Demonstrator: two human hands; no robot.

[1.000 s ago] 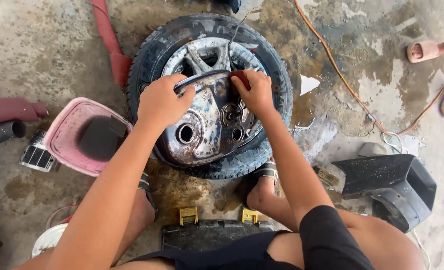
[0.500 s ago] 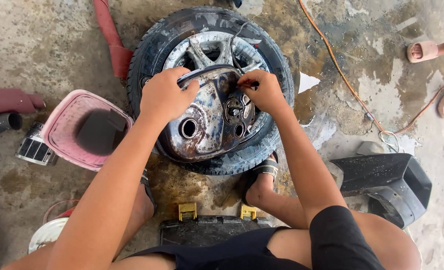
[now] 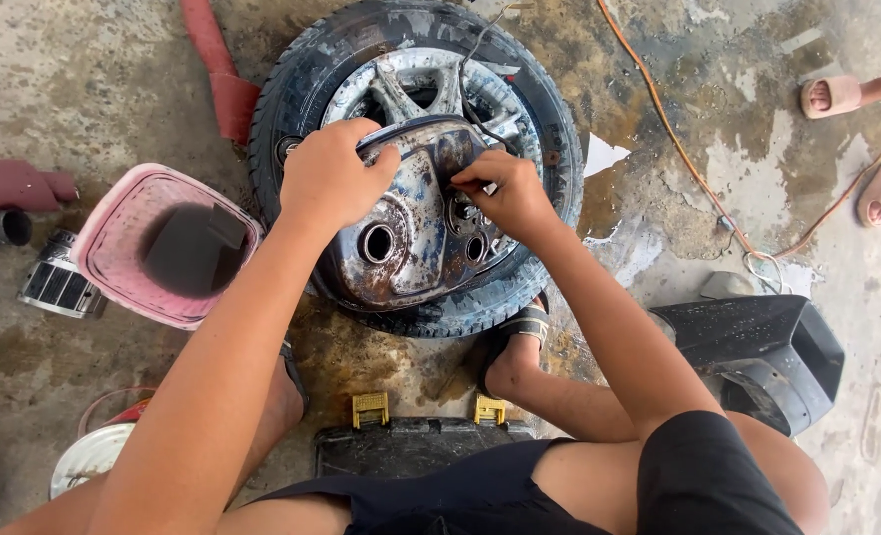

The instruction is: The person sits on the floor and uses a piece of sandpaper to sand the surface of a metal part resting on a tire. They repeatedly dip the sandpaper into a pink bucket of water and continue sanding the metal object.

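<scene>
While the left hand (image 3: pixel 333 178) is gripping the cover's (image 3: pixel 401 233) top edge, the right hand (image 3: pixel 505 193) is pinching at its centre.

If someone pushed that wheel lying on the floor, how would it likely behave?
The wheel lies flat on the wet concrete floor, so it probably slides rather than rolls. Its metal hub and thick rubber tyre suggest it is heavy and stiff. The grimy sheen hints at a slippery grip.
</scene>
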